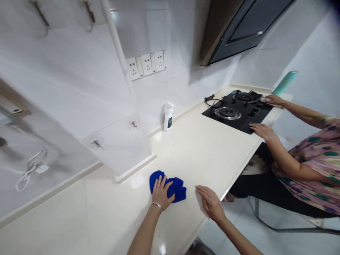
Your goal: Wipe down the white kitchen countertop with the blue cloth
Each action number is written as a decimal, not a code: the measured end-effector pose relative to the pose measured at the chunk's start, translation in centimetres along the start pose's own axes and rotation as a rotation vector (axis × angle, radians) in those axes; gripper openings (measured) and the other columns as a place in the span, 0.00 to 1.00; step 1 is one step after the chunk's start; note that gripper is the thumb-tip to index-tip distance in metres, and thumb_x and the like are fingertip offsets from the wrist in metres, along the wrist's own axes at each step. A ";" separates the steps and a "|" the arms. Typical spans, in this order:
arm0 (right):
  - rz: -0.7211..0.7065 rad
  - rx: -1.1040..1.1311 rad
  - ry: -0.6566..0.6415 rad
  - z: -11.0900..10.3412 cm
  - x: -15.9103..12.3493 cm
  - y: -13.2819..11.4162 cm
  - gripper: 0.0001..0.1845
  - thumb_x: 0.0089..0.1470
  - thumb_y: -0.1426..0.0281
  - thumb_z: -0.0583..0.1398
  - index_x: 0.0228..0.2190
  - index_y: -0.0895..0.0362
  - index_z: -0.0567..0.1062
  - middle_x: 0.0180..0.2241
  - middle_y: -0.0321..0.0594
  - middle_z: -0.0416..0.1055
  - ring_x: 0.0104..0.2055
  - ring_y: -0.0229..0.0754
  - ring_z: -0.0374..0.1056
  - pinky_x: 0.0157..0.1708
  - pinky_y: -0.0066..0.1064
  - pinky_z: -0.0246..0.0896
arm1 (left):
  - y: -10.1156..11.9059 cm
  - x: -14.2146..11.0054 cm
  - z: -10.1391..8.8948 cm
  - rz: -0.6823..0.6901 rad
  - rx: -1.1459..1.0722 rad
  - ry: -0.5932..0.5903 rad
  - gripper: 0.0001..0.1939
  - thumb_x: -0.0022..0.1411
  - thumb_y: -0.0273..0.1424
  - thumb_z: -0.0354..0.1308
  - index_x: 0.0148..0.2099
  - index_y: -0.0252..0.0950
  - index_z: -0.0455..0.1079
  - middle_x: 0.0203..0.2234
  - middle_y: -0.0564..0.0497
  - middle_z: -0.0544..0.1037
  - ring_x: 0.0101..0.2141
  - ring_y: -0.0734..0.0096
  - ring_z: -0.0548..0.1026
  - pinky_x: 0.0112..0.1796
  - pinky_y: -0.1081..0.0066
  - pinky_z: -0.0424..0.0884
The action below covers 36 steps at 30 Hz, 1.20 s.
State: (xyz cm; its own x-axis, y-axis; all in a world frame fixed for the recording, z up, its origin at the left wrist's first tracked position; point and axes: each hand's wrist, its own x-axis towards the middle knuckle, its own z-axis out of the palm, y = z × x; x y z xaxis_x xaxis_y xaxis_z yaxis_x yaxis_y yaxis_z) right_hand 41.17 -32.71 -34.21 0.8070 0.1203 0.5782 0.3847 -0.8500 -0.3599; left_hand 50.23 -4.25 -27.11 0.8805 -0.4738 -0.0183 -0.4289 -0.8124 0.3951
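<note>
A blue cloth (175,187) lies crumpled on the cream countertop (202,148). My left hand (162,193) rests flat on top of the cloth, fingers spread and pressing down; a bracelet circles that wrist. My right hand (211,202) lies flat on the bare counter near its front edge, fingers stretched out, holding nothing, a short way right of the cloth.
A white spray bottle (168,117) stands by the back wall. At the far right a black gas hob (237,109) sits in the counter; another person in a patterned top (316,163) has both hands on it. A teal bottle (285,82) stands behind. Wall sockets (146,64) above.
</note>
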 end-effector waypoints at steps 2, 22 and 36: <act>0.011 -0.003 -0.007 0.1 -0.3 0.1 0.25 0.58 0.79 0.51 0.54 0.54 0.72 0.55 0.43 0.73 0.59 0.46 0.67 0.61 0.50 0.64 | -1.8 -3.1 -1.0 -0.095 0.016 0.047 0.31 0.61 0.46 0.56 0.66 0.52 0.62 0.71 0.50 0.55 0.71 0.52 0.46 0.69 0.43 0.46; 0.186 -0.195 0.000 2.6 -1.3 -3.6 0.27 0.56 0.71 0.51 0.57 0.58 0.64 0.58 0.53 0.67 0.59 0.57 0.65 0.60 0.56 0.60 | -17.1 -18.8 -7.5 -0.882 0.241 0.318 0.32 0.65 0.49 0.47 0.68 0.46 0.59 0.71 0.45 0.56 0.71 0.49 0.47 0.68 0.46 0.47; 0.256 -0.256 -0.050 2.5 -1.2 -4.2 0.30 0.53 0.69 0.51 0.58 0.56 0.63 0.58 0.50 0.67 0.58 0.57 0.66 0.62 0.55 0.58 | -23.6 -10.2 -10.3 -1.009 0.177 0.396 0.37 0.62 0.55 0.44 0.68 0.46 0.59 0.71 0.41 0.55 0.71 0.41 0.46 0.66 0.39 0.46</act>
State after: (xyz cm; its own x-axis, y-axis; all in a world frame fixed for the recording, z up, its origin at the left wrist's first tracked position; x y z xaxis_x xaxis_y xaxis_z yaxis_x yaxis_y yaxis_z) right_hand 39.71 -27.99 -35.26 0.8859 -0.0931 0.4545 0.0481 -0.9560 -0.2895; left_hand 53.48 23.23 -26.76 0.8318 0.5529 0.0493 0.5299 -0.8173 0.2263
